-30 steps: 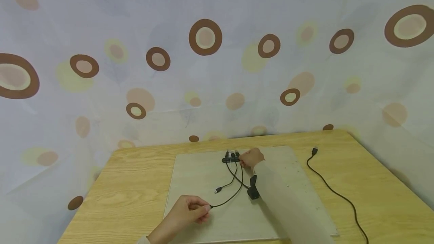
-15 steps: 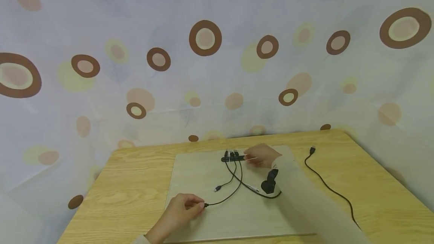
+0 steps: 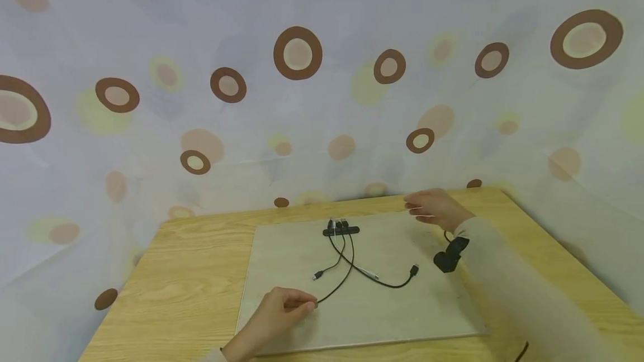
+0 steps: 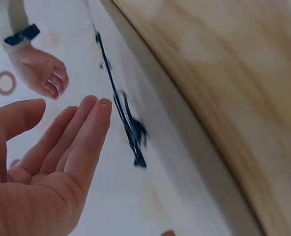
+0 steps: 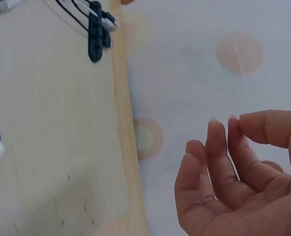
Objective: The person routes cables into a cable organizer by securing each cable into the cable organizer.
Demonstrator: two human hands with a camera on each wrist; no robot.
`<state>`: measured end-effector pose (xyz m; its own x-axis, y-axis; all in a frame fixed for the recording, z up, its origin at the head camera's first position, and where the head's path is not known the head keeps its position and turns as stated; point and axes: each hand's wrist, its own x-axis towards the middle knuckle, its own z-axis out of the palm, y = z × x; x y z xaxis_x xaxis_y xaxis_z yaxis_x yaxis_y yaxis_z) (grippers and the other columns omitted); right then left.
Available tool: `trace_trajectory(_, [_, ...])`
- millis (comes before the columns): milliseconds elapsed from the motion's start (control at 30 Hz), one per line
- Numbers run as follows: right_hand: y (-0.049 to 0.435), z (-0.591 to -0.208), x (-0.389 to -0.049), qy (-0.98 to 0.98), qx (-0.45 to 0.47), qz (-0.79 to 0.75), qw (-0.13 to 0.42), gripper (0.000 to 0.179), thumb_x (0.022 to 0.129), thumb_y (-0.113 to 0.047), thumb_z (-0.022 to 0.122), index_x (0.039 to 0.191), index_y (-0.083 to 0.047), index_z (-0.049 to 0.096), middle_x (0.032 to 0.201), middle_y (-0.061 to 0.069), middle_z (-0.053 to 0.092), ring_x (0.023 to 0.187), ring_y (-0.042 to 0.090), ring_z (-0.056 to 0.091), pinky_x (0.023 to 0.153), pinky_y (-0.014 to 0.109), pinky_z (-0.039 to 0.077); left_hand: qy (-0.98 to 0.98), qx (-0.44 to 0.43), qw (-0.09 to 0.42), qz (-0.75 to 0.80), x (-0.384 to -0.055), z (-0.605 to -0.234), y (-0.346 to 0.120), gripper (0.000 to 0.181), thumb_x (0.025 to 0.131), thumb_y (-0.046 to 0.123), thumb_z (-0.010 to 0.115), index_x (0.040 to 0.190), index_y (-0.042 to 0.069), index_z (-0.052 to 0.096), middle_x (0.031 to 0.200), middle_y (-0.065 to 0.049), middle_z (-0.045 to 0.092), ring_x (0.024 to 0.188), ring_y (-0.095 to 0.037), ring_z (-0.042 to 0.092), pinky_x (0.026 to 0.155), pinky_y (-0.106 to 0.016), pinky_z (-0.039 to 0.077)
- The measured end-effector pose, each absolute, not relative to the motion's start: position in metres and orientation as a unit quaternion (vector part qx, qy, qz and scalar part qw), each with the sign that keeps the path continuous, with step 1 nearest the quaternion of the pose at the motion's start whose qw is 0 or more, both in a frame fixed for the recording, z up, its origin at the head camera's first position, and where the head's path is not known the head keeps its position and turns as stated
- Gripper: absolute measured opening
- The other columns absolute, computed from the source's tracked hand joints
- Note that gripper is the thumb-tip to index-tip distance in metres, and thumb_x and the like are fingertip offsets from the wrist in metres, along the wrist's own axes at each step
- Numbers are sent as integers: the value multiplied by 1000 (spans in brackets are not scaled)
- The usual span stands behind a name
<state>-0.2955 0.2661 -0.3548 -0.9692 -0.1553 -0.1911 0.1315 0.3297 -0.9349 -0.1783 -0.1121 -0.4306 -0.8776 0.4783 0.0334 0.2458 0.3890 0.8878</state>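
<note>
My left hand (image 3: 275, 317) is low over the board, its fingertips at the near end of a thin black cable (image 3: 347, 277). In the left wrist view the thumb and fingers of that left hand (image 4: 52, 157) stand apart with nothing between them. The cable's end is hidden in the head view. A black cable clip (image 3: 354, 230) at the board's back edge holds several cables. My right hand (image 3: 436, 208) hovers at the back right, away from the clip; the right wrist view shows its fingers (image 5: 217, 162) loosely bent and holding nothing.
On the pale board (image 3: 402, 317) lie a small black plug (image 3: 318, 275), a white cable tip (image 3: 372, 275) and a black USB plug (image 3: 414, 270). Another black cable (image 3: 522, 352) runs along the right of the wooden table (image 3: 166, 272), mostly behind the right arm.
My right hand has left the clip and moved right and up. The black USB plug at its cable's end now shows. The left hand stays near the same spot, its fingers now parted.
</note>
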Motion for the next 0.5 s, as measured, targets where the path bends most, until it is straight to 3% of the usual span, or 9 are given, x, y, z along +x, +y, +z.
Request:
trace_trajectory(133, [297,-348,-291,832,-3,-545,102,58,102,-30,46,141,10,34,122,8,54,102,12,55,100,38,44,762,223,173,583,-172,-433,-93,29,97,23,58,110,-1,69,111,-15,69,102,-23,65,80,-24,55])
trace_trajectory(233, [316,-352,-291,857,11,-511,72,58,102,-31,46,139,12,37,121,10,58,95,7,57,92,31,50,709,226,219,631,-166,-435,-79,34,99,24,54,114,-5,66,117,-21,65,109,-28,63,86,-30,55])
trace_trajectory(333, [334,-363,-295,886,25,-462,40,56,100,-32,48,132,14,46,112,13,66,82,1,59,79,27,55,670,227,260,657,-159,-437,-66,39,100,26,53,116,-7,63,119,-22,64,112,-30,61,90,-36,53])
trace_trajectory(500, [368,-390,-312,911,54,-404,62,52,97,-32,53,117,15,59,92,10,71,74,12,64,68,34,56,641,224,303,669,-150,-443,-47,35,100,20,52,116,-9,63,117,-23,64,110,-28,63,90,-33,53])
